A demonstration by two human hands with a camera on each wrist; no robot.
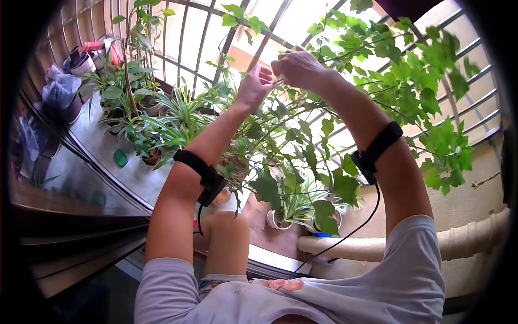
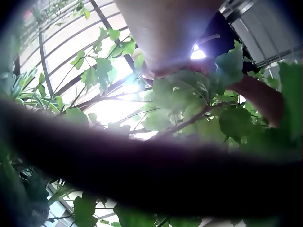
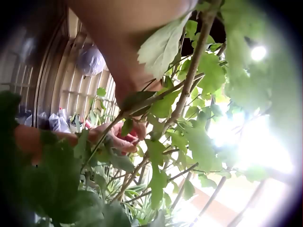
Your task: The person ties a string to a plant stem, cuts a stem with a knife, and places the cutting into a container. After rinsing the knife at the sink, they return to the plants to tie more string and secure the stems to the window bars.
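Both hands are raised close together among the stems of a leafy climbing plant, in front of the window bars. The left hand has its fingers curled and its fingertips at a thin stem. Just to the right and slightly higher, the right hand bends over the same stem, fingers pointing down and pinching it. In the right wrist view, the left hand shows behind leaves with thumb and fingertips together beside a woody branch. Leaves and the forearm hide most of the right fingers there.
Metal window bars curve round behind the plants. Potted spider plants stand at the left, with more pots below. A thick beige pipe runs along the lower right wall. Bagged pots line the far left.
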